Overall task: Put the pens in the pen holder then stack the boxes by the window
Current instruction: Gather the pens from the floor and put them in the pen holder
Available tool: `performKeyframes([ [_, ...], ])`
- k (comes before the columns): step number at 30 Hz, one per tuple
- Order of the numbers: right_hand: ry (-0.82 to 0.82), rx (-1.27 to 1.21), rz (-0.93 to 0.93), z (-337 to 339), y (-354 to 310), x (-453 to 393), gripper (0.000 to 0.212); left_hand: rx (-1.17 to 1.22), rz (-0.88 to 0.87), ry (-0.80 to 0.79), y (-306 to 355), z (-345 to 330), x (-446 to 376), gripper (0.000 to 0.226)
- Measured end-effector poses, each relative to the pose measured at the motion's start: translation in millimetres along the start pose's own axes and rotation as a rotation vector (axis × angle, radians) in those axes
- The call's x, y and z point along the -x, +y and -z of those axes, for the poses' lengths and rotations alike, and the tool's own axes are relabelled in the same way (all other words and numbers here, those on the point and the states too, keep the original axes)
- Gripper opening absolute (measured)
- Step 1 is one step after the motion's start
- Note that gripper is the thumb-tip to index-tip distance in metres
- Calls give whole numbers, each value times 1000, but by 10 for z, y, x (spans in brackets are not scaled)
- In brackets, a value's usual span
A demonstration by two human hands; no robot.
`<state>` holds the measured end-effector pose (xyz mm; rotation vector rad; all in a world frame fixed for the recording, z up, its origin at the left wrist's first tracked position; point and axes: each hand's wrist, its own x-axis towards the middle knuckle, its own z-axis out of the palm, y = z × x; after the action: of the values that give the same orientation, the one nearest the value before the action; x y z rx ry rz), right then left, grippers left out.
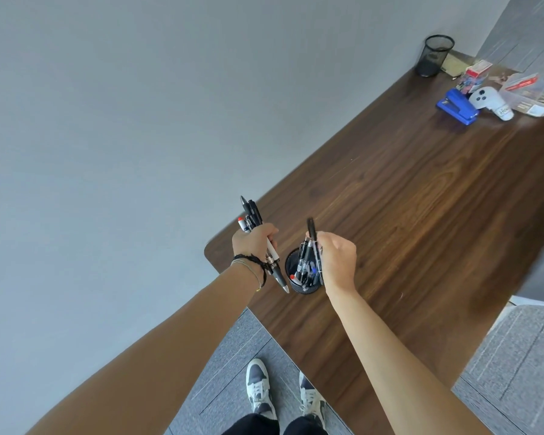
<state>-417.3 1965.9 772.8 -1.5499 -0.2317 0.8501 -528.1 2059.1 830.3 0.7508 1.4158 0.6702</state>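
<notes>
Nearest are the person's two forearms, reaching over the dark wooden desk (405, 215). The left hand (254, 241) has its fingers curled tight round a bundle of pens (259, 237), just beside the pen holder (303, 274). The right hand (338, 260) pinches a black pen (312, 233) directly over the holder, which already has several pens standing in it. Far off lie a clear box (533, 94) and a small red box (478, 72). The crowded holder sits near the desk corner; a pen jammed in could tip it, or the bundle could slip.
</notes>
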Motion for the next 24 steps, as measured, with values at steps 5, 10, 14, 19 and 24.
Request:
performKeyframes([
  [5,-83,83,40,107,29,-67,28,34,-1,4,-89,-162,-43,14],
  [10,-126,159,53,206,47,-130,41,16,-25,17,-161,-202,-65,7],
  [14,-181,404,206,315,140,-81,46,29,-53,34,-160,-208,-91,8],
  [19,-194,982,413,364,433,-30,49,64,-27,59,-209,-170,-117,10],
  [24,0,1081,173,377,481,-5,55,64,-16,78,-209,-103,-141,11],
])
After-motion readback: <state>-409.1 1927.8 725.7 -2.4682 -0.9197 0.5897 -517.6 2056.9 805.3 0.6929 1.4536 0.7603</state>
